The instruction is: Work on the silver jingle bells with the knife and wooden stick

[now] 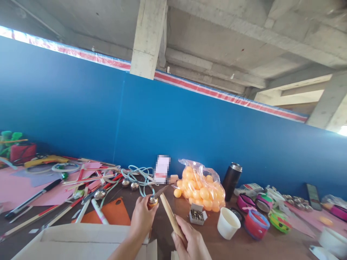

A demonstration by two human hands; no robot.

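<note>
My left hand (pixel 142 216) is closed around a small orange ball (pixel 153 206), and a shiny silver bell (pixel 152 199) shows at its top. Whether the bell is fixed to the ball I cannot tell. My right hand (pixel 191 238) grips the light wooden handle of a hammer (pixel 170 213). Its dark metal head is tilted just above and right of the bell; whether they touch is unclear. To the right of the hammer stands a small open box (pixel 197 214) of metal tacks or similar small pieces. Below my left hand lies a white cardboard box (pixel 89 240).
Behind my hands sits a clear bag of orange balls (pixel 202 187). A black bottle (pixel 232 180), a white paper cup (pixel 228 224) and a red-and-blue round item (pixel 256 224) stand right. Sticks, pens and coloured paper (pixel 108 211) clutter the left. A blue wall (pixel 173 122) closes the back.
</note>
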